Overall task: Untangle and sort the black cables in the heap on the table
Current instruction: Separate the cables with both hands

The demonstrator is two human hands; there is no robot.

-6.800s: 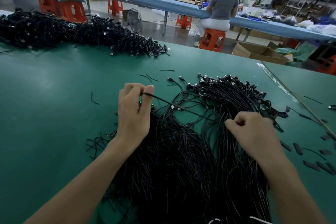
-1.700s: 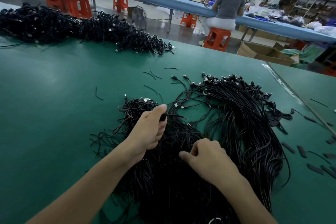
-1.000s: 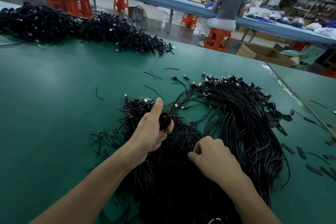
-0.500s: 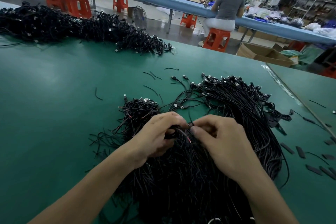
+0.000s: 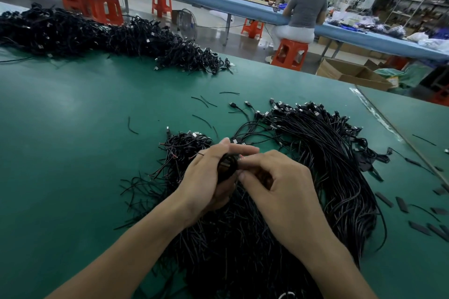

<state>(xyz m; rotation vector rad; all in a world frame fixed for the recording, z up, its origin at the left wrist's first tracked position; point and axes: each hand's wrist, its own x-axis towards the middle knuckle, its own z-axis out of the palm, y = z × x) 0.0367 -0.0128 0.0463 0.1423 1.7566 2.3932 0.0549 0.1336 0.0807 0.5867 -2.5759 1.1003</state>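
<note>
The left hand [image 5: 206, 177] is curled round a small bundle [image 5: 227, 165] of black cable, with the thumb up and the fingers wrapped about it. The right hand [image 5: 279, 184] is pressed close against the left, its fingers bent, and its thumb and forefinger pinch at the near side of the same bundle. Both hands hover just above the heap of black cables [image 5: 243, 238], which lies on the green worktop [image 5: 73, 153] directly in front of the person and runs down to the lower edge of the view between the forearms.

On the left side of the heap, stripped wire ends [image 5: 170, 155] with red tips stick out. To the right, a thick sheaf of cables [image 5: 328, 153] curves away from the heap, its USB plugs [image 5: 298, 109] fanned along the far end. A few short wire offcuts [image 5: 132, 126] lie apart on the worktop to the left and beyond the heap. Flat black pieces [image 5: 401, 204] are scattered at the right edge.

At the worktop's far left edge stretches a second, long pile of cables [image 5: 97, 34]. Beyond it a person [image 5: 305, 7] sits on an orange stool [image 5: 290, 53] at a blue bench [image 5: 243, 7], back to the camera. An open cardboard box [image 5: 352, 73] stands on the floor near the stool.
</note>
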